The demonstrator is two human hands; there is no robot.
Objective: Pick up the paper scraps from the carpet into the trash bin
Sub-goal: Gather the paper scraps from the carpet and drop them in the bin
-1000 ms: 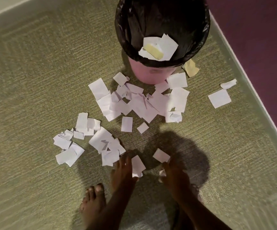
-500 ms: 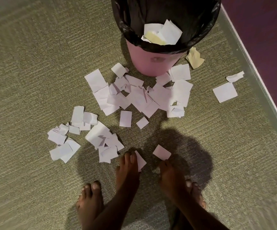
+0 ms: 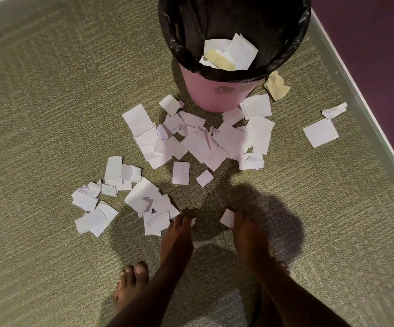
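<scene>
Both hands have closed on paper since before: left hand [image 3: 179, 230] curls over a half-hidden scrap [image 3: 193, 222], right hand [image 3: 244, 226] pinches a square scrap [image 3: 227, 217]. Most scraps [image 3: 203, 142] lie on the carpet [image 3: 49, 114] by the bin [image 3: 205, 96]. Next, I think, lift both and drop them in

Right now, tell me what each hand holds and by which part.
Left hand covers a mostly hidden scrap; grip cannot be told. Right hand pinches the square scrap by its right edge.

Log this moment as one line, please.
phase: picking | left hand: beside pile, grip unclear | right hand: fingers touch scrap | bin: few scraps inside, most outside
</scene>
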